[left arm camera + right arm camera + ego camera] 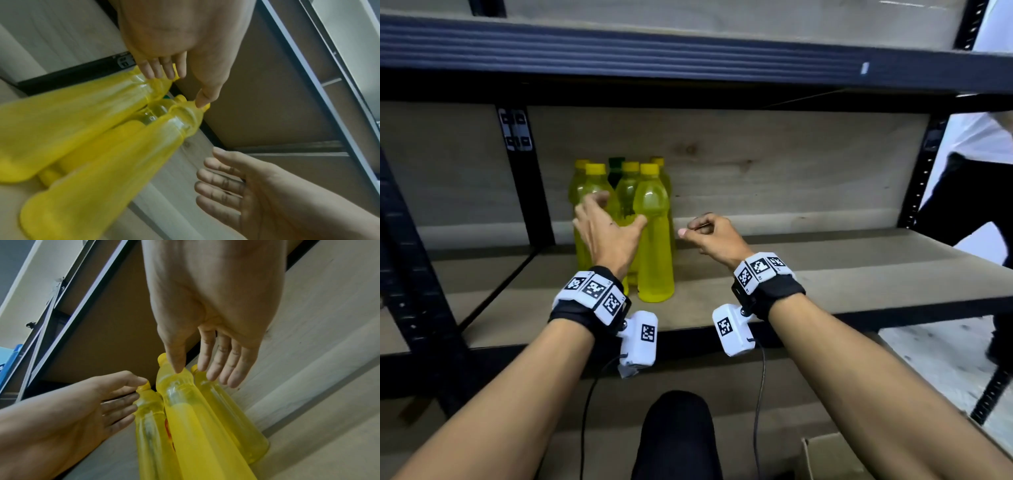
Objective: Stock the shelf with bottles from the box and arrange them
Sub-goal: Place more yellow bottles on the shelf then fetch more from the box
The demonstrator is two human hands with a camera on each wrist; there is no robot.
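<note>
Yellow bottles (599, 219) stand upright in a tight cluster on the shelf (825, 274), w/ one green-capped bottle (616, 168) at the back; left hand (607, 236) is spread wide against the cluster's front, fingers straight, gripping nothing. Right hand (710, 236) hovers just right of the front bottle (655, 240), loosely open, apart from it; box (835, 459) corner sits bottom right.
</note>
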